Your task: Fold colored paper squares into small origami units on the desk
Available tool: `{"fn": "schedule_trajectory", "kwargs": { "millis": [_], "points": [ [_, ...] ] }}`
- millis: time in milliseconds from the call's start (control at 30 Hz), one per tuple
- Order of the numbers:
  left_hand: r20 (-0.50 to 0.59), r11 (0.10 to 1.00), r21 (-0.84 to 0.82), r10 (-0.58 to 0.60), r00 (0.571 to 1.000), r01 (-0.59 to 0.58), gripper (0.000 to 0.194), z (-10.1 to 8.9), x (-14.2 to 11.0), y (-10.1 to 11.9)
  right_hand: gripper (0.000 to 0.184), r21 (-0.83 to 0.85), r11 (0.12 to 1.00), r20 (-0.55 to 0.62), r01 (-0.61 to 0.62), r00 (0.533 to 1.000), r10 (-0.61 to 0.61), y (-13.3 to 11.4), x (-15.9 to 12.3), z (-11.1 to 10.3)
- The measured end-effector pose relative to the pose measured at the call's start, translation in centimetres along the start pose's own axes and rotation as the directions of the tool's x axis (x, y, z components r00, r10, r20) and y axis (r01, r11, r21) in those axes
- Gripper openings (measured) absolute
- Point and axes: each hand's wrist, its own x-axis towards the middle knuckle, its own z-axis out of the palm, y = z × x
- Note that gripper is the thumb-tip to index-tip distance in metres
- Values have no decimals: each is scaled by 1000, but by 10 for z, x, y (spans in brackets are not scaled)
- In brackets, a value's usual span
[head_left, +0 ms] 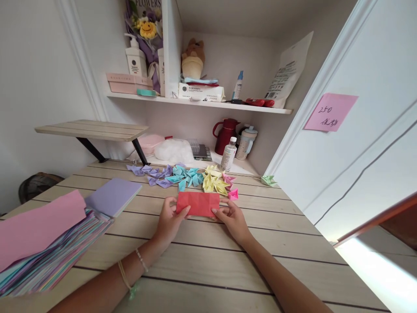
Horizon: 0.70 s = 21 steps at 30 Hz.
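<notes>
Between my hands a sheet of red origami paper (198,204), folded into a wide rectangle with faint creases, is held up just above the wooden table. My left hand (170,219) pinches its left end, thumb on the near face and fingers behind. At the right end, my right hand (233,217) grips it the same way. Just beyond the paper lie folded origami pieces: purple ones (156,174), blue ones (187,176), yellow ones (215,180) and a bright pink one (233,194).
At left lies a thick stack of coloured paper (61,248), beside a purple paper pad (114,196). A small raised stand (94,129) is at the back left. A plastic bottle (228,154) stands behind the yellow pieces. A green folded piece (268,180) sits near the right edge.
</notes>
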Motion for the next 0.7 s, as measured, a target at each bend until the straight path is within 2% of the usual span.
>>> {"fn": "schedule_trajectory", "kwargs": {
  "millis": [100, 167, 267, 333, 400, 500, 600, 700],
  "points": [
    [-117, 996, -24, 77, 990, -80, 47, -3, 2, -1, 60, -32, 997, 24, 75, 997, -74, 0, -4, 6],
    [-134, 995, 20, 96, 986, -94, 39, -4, 3, 1, 56, -117, 985, 58, 129, 991, -123, -1, -7, 10],
    [-22, 987, 150, 57, 998, -54, 29, -3, 0, 4, 38, -276, 939, 139, 206, 975, -173, -1, -11, 12],
    [68, 975, 218, 16, 998, -31, 32, -1, -3, 5, 32, -332, 914, 213, 232, 963, -167, -2, -12, 13],
    [113, 969, 247, 3, 994, -31, 36, 0, -6, 7, 38, -339, 908, 285, 245, 947, -149, -2, -14, 13],
    [118, 966, 255, 4, 993, -34, 36, 0, -6, 8, 51, -317, 906, 353, 281, 921, -163, -3, -14, 15],
    [163, 964, 261, -4, 987, -39, 33, -1, -6, 8, 43, -270, 911, 350, 311, 913, -208, -4, -11, 15],
    [242, 956, 284, 5, 970, -75, 28, 0, -8, 8, 32, -196, 927, 290, 319, 922, -256, -3, -8, 12]
  ]
}}
